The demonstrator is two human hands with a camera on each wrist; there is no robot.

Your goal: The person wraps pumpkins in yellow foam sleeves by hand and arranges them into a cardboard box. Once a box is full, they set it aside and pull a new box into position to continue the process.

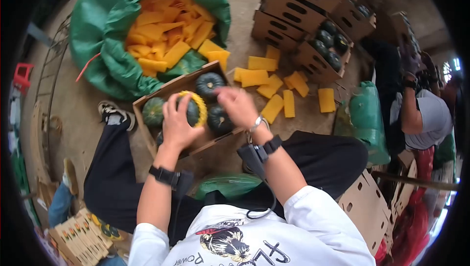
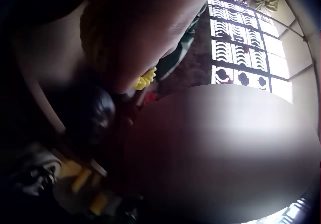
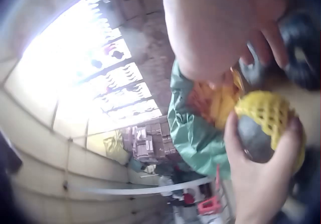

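My left hand (image 1: 177, 125) grips a dark green pumpkin (image 3: 253, 137) with thumb and fingers on either side. A yellow foam net (image 3: 268, 112) covers part of that pumpkin, leaving dark skin bare beside the thumb. Blurred in the head view, my right hand (image 1: 238, 108) hovers just right of it, above the box, its loosely bent fingers holding nothing. Under both hands is an open cardboard box (image 1: 176, 86) with several pumpkins, among them a dark one (image 1: 209, 84) at the back and a mottled one (image 1: 153, 111) at the left. The left wrist view is mostly dark and blurred.
Behind the box stands a green sack (image 1: 105, 45) full of yellow foam nets (image 1: 164, 31). Loose nets (image 1: 270, 86) lie on the floor to its right. Stacked cartons (image 1: 289, 13) rise at the back right, one holding pumpkins (image 1: 325, 40). Another person (image 1: 426, 119) is at the right.
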